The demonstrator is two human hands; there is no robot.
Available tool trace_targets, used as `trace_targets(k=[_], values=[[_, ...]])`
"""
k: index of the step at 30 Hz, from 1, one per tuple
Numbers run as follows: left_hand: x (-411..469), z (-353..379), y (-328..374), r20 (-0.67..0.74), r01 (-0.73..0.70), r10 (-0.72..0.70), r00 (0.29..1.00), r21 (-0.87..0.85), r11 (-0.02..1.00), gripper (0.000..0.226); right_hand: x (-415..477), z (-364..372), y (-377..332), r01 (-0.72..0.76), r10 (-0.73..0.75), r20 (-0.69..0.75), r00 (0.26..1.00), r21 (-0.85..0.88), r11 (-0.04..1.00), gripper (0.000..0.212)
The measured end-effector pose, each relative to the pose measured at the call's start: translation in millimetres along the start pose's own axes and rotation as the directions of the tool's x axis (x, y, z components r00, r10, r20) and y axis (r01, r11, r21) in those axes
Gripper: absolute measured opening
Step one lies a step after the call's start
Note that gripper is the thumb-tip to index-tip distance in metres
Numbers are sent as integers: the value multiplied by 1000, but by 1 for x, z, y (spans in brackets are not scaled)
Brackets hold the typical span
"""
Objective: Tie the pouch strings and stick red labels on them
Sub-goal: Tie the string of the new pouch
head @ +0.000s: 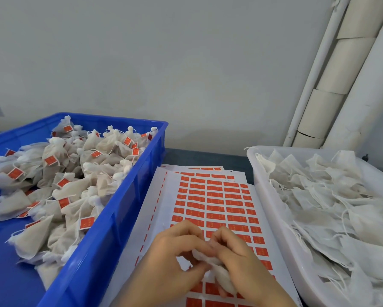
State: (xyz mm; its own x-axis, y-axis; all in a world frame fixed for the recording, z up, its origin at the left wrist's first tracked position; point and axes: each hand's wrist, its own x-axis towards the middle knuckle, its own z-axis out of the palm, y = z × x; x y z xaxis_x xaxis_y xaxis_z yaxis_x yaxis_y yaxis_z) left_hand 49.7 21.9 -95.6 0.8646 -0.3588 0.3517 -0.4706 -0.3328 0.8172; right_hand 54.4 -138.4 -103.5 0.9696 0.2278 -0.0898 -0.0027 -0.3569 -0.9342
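A small white cloth pouch is held low in the middle, over the sheet of red labels. My left hand pinches its upper end from the left. My right hand grips it from the right, fingers curled at the neck, where the strings are hidden. The lower part of the pouch hangs below my right palm.
A blue crate on the left holds several tied pouches with red labels. A white tray on the right is full of untied pouches. More label sheets lie under the top one. A grey wall and white pipes stand behind.
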Motion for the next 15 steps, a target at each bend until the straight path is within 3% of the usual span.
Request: trace_targets(k=[4, 9, 15], values=[[-1, 0, -1, -5, 37, -37, 999, -10, 999, 37, 0, 0, -1, 33, -34, -31, 999, -37, 999, 20], [2, 1, 1, 6, 174, -174, 985, -93, 980, 17, 0, 2, -1, 38, -44, -80, 996, -72, 997, 18], [2, 2, 2, 8, 247, -248, 969, -141, 959, 19, 0, 2, -1, 41, -49, -97, 994, -79, 996, 16]])
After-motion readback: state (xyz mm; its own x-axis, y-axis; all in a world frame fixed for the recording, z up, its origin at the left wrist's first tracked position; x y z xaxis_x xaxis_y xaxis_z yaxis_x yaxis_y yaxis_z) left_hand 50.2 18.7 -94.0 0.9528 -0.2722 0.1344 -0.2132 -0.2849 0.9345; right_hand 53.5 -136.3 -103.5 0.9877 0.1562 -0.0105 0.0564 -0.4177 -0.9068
